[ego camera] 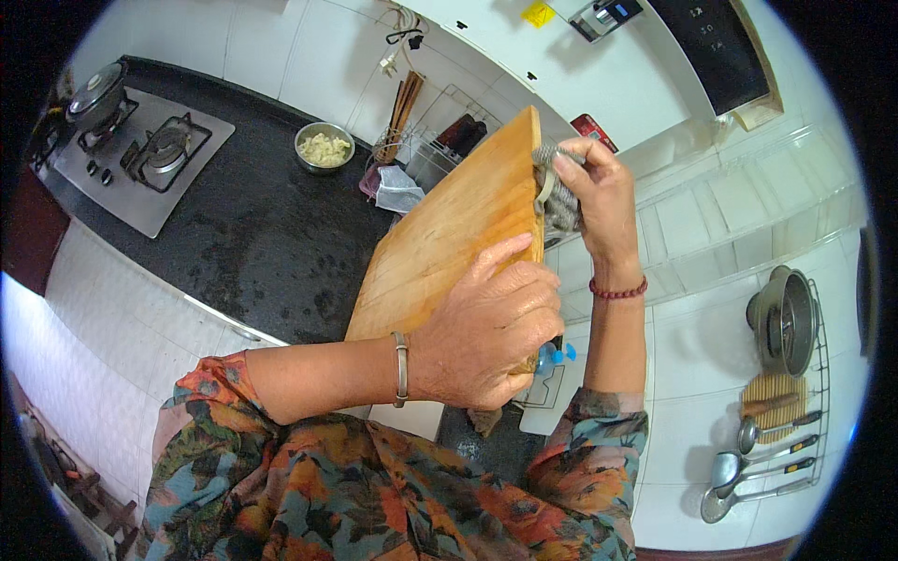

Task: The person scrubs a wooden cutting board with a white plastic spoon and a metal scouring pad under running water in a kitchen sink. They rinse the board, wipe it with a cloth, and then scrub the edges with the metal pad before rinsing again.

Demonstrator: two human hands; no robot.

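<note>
A wooden cutting board [449, 224] stands tilted up on edge in front of me. My left hand [494, 322], with a metal bangle at its wrist, grips the board's near right edge, its fingers curled round it. My right hand [596, 186], with a dark red bead bracelet, pinches a grey cloth [560, 200] against the board's upper right edge. What looks like a pale loop hangs at that edge, beside the cloth. The board's far face is hidden.
A metal bowl of pale chopped food [325, 149] sits on the black counter [266, 231], with a gas hob [147, 161] further left. Chopsticks [403, 112] and a wire rack stand behind the board. A pan [786, 322] and ladles hang on the right wall.
</note>
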